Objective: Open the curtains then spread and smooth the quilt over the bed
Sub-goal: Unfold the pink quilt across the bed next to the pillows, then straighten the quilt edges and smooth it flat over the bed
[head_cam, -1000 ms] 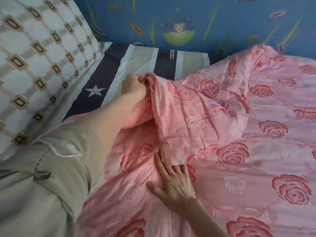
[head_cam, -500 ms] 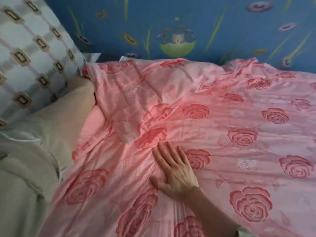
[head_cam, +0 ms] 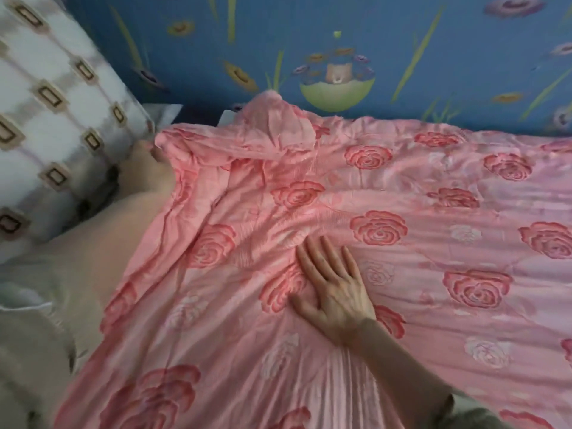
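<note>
Two hands at quilt point(head_cam: 418, 193), which is spread over bed, far edge bunched against wall point(head_cam: 433, 41). Right hand point(head_cam: 334, 292) pressed flat mid-bed, fingers straight. Left hand point(head_cam: 151, 168) at head-end corner beside pillow point(head_cam: 46, 119), grip hidden, cannot be told. Creases run from right hand toward that corner; left hand judged nearer.

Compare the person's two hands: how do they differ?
The right hand lies flat in the middle of the quilt, fingers straight. The left hand is at its top corner by the pillow, mostly hidden, grip unclear. Both touch the quilt.
</note>
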